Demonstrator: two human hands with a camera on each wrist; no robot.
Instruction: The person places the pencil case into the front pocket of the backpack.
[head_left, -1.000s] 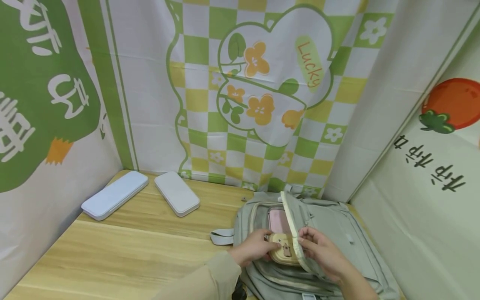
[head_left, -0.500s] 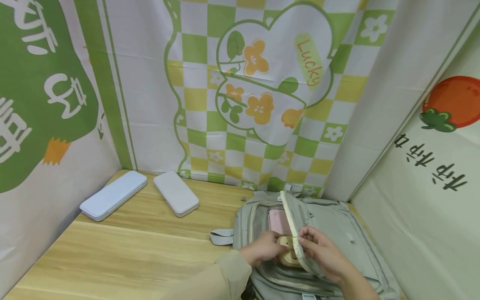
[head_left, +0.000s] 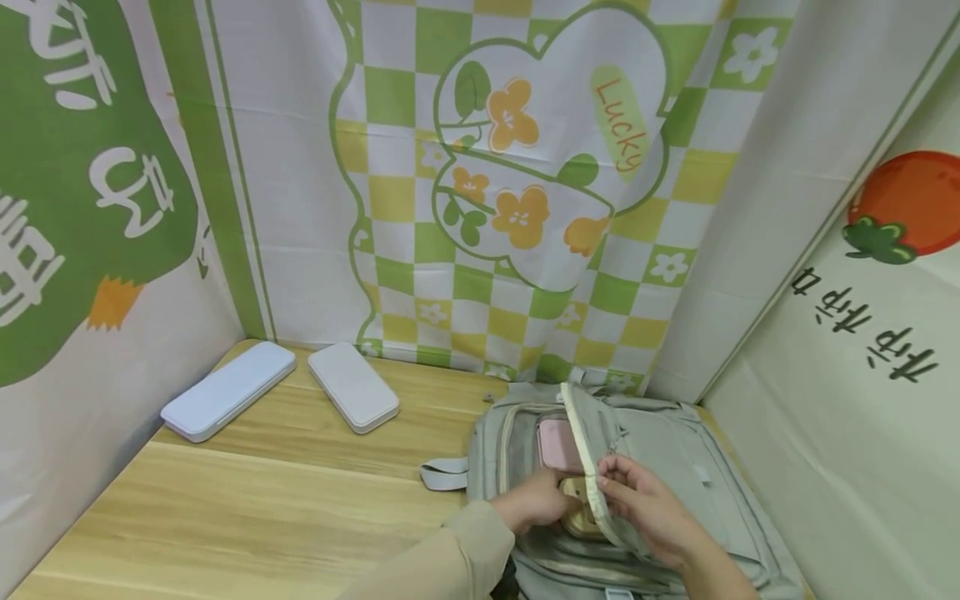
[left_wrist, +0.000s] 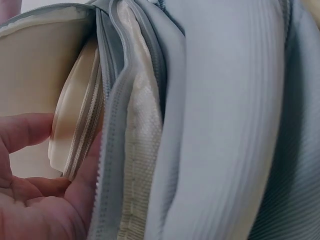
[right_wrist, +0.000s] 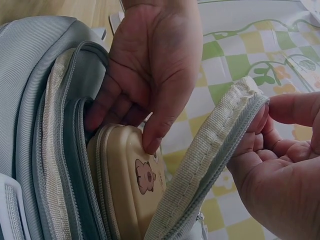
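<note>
A grey backpack [head_left: 660, 433] lies on the table with its front pocket unzipped. My left hand [head_left: 536, 500] reaches into the pocket and grips a small yellow zippered hard case [head_left: 581, 521], its thumb on the printed face and its other fingers behind. A brown cartoon animal shows on that case [right_wrist: 132, 175] in the right wrist view. The pocket flap [right_wrist: 210, 155] is pinched at its cream-bound edge by my right hand [head_left: 648, 508], which holds it away from the opening. Farther up in the same pocket sits a pink case [head_left: 558, 443], partly covered by the flap.
On the wooden table [head_left: 247, 508], a pale blue long case [head_left: 228, 392] and a whitish case [head_left: 354, 387] lie at the back left. A backpack strap loop [head_left: 444, 473] sticks out leftward. Printed curtains [head_left: 525, 208] stand behind and at both sides.
My left hand has moved right and deeper into the pocket, carrying the yellow case farther behind the flap. My right hand keeps its hold on the flap in the same place.
</note>
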